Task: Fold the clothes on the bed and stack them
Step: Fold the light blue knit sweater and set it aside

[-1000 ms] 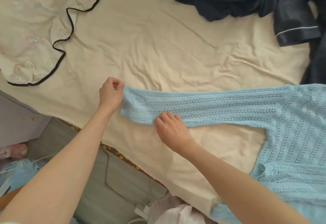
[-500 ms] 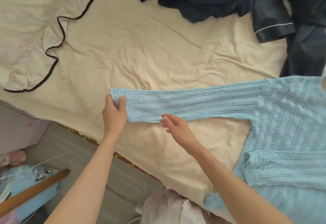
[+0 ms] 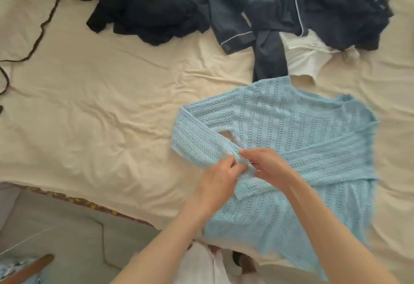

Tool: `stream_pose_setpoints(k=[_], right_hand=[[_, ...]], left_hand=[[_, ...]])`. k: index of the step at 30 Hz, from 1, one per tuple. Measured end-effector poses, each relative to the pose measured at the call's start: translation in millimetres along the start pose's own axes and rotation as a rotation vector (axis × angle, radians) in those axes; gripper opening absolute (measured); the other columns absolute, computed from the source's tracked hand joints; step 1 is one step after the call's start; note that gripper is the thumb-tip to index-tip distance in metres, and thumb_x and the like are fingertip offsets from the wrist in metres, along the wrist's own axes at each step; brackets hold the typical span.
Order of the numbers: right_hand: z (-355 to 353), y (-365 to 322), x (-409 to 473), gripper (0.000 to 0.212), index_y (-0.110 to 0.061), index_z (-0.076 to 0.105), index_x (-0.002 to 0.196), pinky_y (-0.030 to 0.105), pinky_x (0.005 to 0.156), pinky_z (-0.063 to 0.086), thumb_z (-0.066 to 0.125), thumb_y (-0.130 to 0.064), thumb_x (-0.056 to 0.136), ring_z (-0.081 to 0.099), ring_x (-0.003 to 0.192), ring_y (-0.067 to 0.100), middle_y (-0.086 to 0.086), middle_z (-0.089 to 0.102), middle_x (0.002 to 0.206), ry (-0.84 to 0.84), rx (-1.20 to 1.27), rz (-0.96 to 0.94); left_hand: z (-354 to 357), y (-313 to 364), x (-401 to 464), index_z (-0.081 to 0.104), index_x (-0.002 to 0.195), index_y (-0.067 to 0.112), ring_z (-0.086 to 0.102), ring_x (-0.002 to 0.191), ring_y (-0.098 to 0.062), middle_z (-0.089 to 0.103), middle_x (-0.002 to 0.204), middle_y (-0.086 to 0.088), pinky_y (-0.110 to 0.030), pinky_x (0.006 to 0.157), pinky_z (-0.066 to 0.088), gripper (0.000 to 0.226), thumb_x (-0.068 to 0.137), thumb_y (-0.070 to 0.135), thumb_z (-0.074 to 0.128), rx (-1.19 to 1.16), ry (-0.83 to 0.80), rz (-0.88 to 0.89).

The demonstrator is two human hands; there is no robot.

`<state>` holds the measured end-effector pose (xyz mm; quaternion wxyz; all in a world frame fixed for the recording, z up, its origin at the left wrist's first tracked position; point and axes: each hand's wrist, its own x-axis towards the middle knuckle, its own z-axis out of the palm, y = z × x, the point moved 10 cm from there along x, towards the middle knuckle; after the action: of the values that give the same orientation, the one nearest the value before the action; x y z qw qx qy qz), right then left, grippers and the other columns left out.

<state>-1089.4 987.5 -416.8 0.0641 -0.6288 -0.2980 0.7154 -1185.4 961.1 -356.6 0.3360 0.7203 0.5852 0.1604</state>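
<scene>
A light blue open-knit sweater (image 3: pixel 291 127) lies spread on the cream bed sheet (image 3: pixel 100 115), neckline away from me. Its left sleeve (image 3: pixel 197 140) is folded in across the chest, and the right sleeve crosses the body from the right. My left hand (image 3: pixel 220 176) and my right hand (image 3: pixel 268 167) meet over the sweater's middle, both pinching the cuff end of the left sleeve between fingers and thumb.
At the back of the bed lies a heap of unfolded dark navy clothes (image 3: pixel 156 12), a navy pyjama top with white piping (image 3: pixel 246 21) and a white garment (image 3: pixel 307 57). A cream cover with dark trim (image 3: pixel 33 26) is at the far left. The bed edge and grey floor (image 3: pixel 67 227) are at the lower left.
The left sleeve, stretched out flat to the left before, has been folded over onto the sweater's body. Both hands moved right with its cuff, and the view shifted right and up.
</scene>
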Motion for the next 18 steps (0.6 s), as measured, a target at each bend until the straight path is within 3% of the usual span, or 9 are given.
stream_pose_setpoints(k=[3,5,8,11,16,18], right_hand=[[-73,36,-24,0.023,-0.014,0.057,0.065,0.021,0.049,0.046,0.062,-0.009,0.087,0.055,0.052,0.009,0.003,0.051,0.061,0.096,-0.003,-0.005],[-114,54,-40,0.017,-0.012,0.057,0.072,0.025,0.057,0.049,0.059,-0.009,0.089,0.057,0.062,0.014,0.004,0.053,0.067,0.145,0.050,-0.057],[-175,79,-70,0.015,-0.010,0.060,0.077,0.026,0.063,0.049,0.057,-0.013,0.092,0.052,0.069,0.015,0.004,0.051,0.071,0.234,0.090,-0.143],[-228,102,-99,0.016,-0.014,0.061,0.077,0.031,0.067,0.041,0.057,-0.015,0.093,0.044,0.066,0.010,-0.005,0.048,0.065,0.299,0.103,-0.210],[-293,139,-126,0.022,-0.018,0.055,0.070,0.021,0.047,0.031,0.057,-0.014,0.092,0.036,0.053,0.008,-0.010,0.040,0.054,0.335,0.248,-0.235],[-314,155,-128,0.020,-0.016,0.057,0.071,0.026,0.049,0.029,0.058,-0.013,0.091,0.037,0.055,0.011,-0.005,0.041,0.057,0.368,0.278,-0.220]], left_hand=[[63,64,-1,0.063,0.108,0.008,0.053,0.064,-0.027,0.049,0.080,-0.011,-0.028,0.047,0.027,0.046,0.068,-0.011,0.052,0.009,-0.067,0.073],[95,89,-3,0.057,0.119,0.010,0.054,0.076,-0.028,0.050,0.090,-0.010,-0.031,0.053,0.033,0.054,0.071,-0.013,0.050,-0.021,-0.017,0.037],[135,130,-4,0.051,0.127,0.008,0.055,0.100,-0.029,0.058,0.109,-0.010,-0.037,0.082,0.043,0.051,0.078,-0.007,0.052,-0.027,0.018,-0.019],[169,188,4,0.060,0.111,0.004,0.060,0.093,-0.031,0.064,0.098,-0.011,-0.039,0.079,0.045,0.036,0.076,-0.003,0.058,-0.002,-0.003,0.044],[211,257,9,0.056,0.117,0.002,0.057,0.100,-0.032,0.061,0.106,-0.015,-0.041,0.083,0.046,0.033,0.083,0.001,0.053,-0.032,-0.075,0.125],[230,268,4,0.052,0.121,0.004,0.054,0.104,-0.028,0.058,0.111,-0.012,-0.036,0.087,0.041,0.034,0.087,0.006,0.052,-0.057,-0.155,0.135]])
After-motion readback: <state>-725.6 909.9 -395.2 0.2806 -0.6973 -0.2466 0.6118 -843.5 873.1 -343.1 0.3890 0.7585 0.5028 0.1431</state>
